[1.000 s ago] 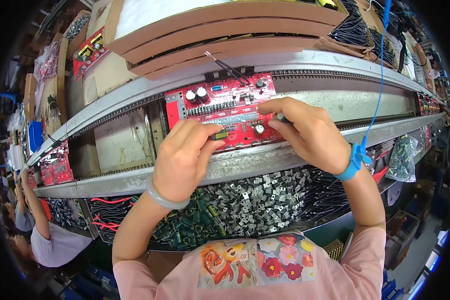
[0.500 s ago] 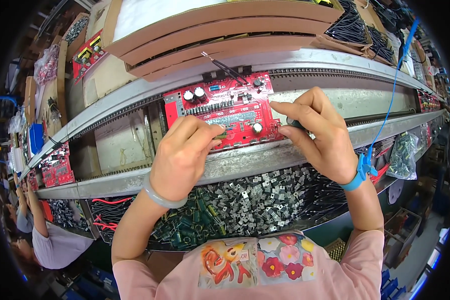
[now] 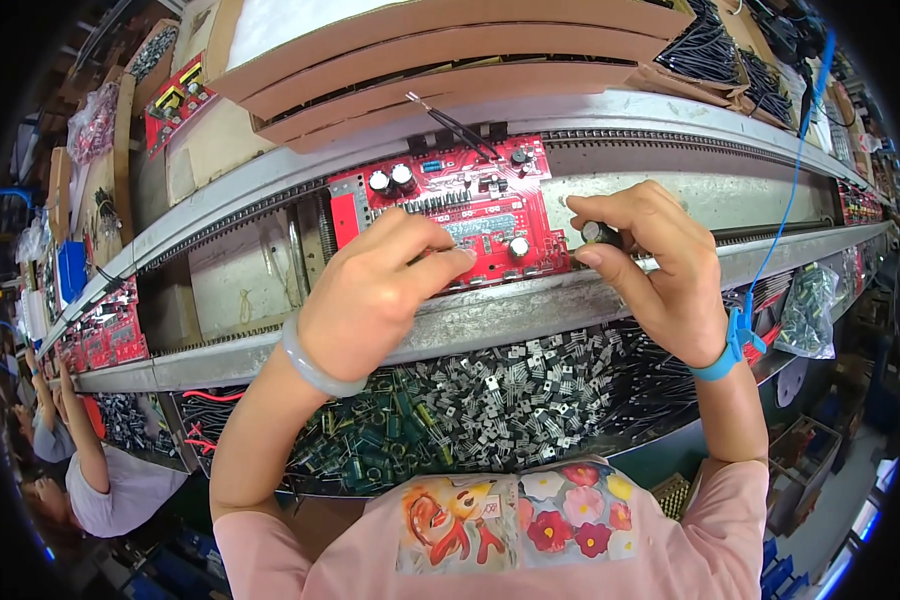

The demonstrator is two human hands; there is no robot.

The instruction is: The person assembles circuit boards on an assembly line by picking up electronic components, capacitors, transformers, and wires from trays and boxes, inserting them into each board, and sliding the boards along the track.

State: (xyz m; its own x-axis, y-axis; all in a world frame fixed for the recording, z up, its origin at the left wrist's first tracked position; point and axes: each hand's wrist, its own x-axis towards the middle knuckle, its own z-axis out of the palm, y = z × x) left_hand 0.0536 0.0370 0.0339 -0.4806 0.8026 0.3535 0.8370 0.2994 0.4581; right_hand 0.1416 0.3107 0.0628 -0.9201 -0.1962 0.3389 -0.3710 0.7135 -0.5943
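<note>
A red circuit board lies across the metal rails in front of me. It carries upright silver-topped capacitors, a row of black pins and two black wires sticking up at its far edge. My left hand is bent over the board's near left part, fingertips at its surface; whatever they may hold is hidden. Just past the board's right edge, my right hand grips a large dark capacitor with a silver top, held between thumb and fingers.
Below the near rail lie heaps of green capacitors, three-legged transistors and black wires. Cardboard trays stand beyond the far rail. A blue cord runs from my right wrist strap. Another person works at the left.
The small green component between my left fingertips no longer shows, and that hand has shifted right. My right hand has turned, exposing the capacitor's silver top. The board has shifted slightly right.
</note>
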